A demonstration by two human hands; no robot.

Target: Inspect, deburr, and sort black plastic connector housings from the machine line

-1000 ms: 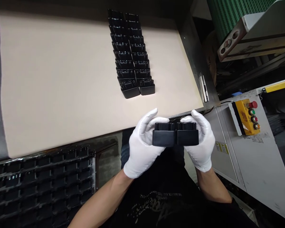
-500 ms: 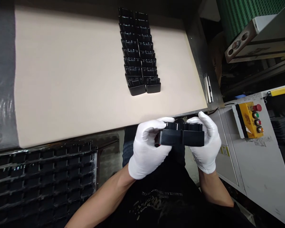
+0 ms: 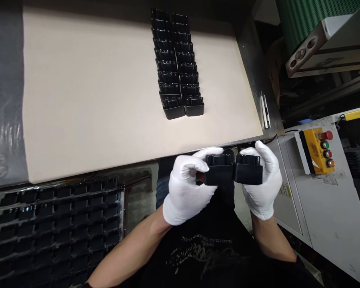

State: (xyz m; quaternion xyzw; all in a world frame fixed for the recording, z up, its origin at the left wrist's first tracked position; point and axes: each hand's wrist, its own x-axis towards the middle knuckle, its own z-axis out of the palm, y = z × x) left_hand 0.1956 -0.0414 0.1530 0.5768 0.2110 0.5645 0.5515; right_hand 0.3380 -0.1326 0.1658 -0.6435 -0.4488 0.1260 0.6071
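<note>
Both my hands wear white gloves and hold a pair of black plastic housings side by side in front of my body. My left hand grips the left black housing, thumb on top. My right hand grips the right black housing. The two parts touch at the middle, just below the near edge of the beige table. Two rows of several identical black housings lie lined up on that table, further away.
A black compartment tray sits at the lower left. A yellow control box with coloured buttons is mounted on the grey machine at right. A white pen-like tool lies on the table's metal right edge. A green conveyor is at the top right.
The pair of housings has tipped from facing me to showing more of its top, and both hands have drifted slightly right and up. The rows on the table are unchanged.
</note>
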